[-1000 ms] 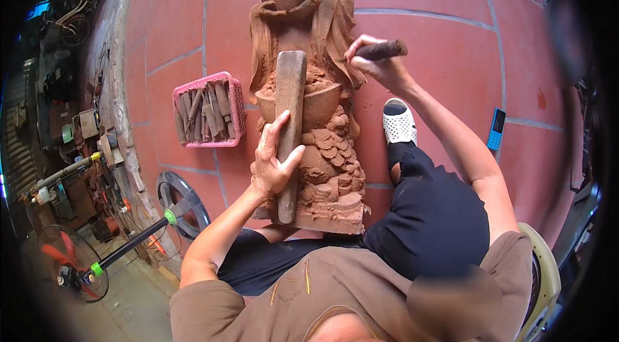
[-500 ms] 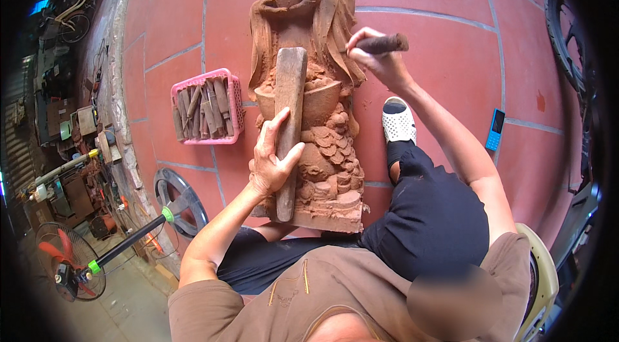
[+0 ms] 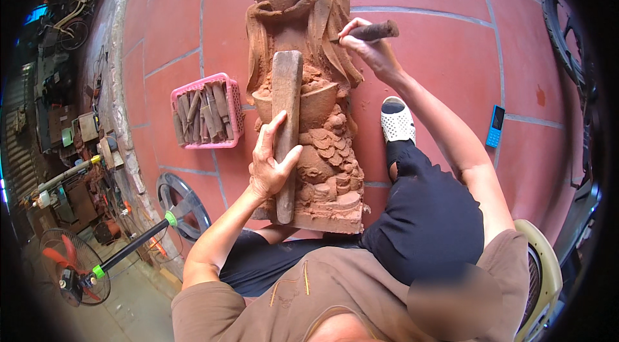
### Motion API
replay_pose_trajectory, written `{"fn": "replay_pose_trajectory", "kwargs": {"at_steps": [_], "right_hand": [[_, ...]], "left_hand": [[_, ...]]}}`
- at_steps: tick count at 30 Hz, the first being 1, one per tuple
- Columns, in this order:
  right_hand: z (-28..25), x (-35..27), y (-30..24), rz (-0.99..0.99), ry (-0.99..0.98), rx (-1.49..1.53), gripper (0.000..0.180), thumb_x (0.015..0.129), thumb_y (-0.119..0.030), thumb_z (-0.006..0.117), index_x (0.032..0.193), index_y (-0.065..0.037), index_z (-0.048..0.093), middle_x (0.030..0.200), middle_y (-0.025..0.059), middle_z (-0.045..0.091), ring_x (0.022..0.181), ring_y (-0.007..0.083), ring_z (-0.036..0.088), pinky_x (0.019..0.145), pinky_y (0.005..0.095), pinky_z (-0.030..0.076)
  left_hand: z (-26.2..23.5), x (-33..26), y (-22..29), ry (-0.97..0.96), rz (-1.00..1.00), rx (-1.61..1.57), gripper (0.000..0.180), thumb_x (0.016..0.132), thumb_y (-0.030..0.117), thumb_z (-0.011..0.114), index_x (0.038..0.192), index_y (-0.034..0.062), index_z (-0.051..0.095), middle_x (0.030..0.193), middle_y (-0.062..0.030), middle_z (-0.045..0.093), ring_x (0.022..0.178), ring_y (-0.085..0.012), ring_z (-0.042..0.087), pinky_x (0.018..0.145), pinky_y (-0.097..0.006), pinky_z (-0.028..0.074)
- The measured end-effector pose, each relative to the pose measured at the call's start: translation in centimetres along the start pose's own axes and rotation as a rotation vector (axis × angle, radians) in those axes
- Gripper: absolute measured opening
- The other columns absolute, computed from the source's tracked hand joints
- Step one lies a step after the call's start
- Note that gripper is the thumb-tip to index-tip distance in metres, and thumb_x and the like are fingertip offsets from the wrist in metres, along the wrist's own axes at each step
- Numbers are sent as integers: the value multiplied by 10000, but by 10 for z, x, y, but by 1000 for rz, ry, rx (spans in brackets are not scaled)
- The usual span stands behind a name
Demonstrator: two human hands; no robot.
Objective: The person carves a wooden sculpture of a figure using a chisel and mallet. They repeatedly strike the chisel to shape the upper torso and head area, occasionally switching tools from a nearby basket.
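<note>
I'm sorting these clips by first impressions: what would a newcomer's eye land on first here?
Probably the big reddish-brown carved statue lying along the middle of the floor, with a long wooden block on it under the left hand. Next, the right hand gripping a dark-handled tool at the statue's right edge. Then the pink basket of brown sticks to the left.
</note>
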State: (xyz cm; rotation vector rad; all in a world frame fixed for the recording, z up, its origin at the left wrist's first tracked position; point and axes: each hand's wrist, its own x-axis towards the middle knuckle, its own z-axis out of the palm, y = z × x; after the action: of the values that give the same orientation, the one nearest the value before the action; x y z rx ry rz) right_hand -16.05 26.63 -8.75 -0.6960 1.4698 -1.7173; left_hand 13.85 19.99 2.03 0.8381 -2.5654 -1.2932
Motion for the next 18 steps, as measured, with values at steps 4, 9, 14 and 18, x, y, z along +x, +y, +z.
{"fn": "replay_pose_trajectory", "kwargs": {"at_steps": [4, 9, 14, 18], "right_hand": [[13, 11, 4, -52, 113, 47, 31, 865, -85, 653, 886, -75, 632, 793, -45, 591, 718, 27, 515, 619, 202, 423], [14, -9, 7, -48, 1, -61, 34, 851, -69, 659, 873, -68, 633, 794, -37, 595, 737, 35, 525, 643, 217, 433], [9, -9, -20, -28, -68, 2, 59, 863, -91, 658, 910, -66, 633, 786, -32, 579, 719, 31, 505, 626, 204, 418], [16, 3, 1, -68, 31, 43, 65, 860, -91, 672, 896, -72, 621, 805, -32, 597, 709, 15, 508, 604, 191, 411]], "left_hand": [[2, 0, 1, 13, -8, 23, 672, 815, 160, 712, 1415, 68, 424, 1299, -183, 531, 1213, -306, 529, 1045, -390, 406], [-1, -2, -1, 18, -1, 39, 671, 812, 159, 711, 1413, 69, 428, 1286, -188, 536, 1208, -305, 533, 1038, -387, 409], [-1, -2, -1, 13, 16, 40, 674, 813, 162, 712, 1416, 71, 425, 1269, -185, 542, 1183, -296, 543, 1022, -379, 417], [2, 1, 1, 6, 3, 32, 679, 813, 164, 715, 1419, 74, 421, 1258, -177, 547, 1163, -291, 552, 1016, -376, 421]]}}
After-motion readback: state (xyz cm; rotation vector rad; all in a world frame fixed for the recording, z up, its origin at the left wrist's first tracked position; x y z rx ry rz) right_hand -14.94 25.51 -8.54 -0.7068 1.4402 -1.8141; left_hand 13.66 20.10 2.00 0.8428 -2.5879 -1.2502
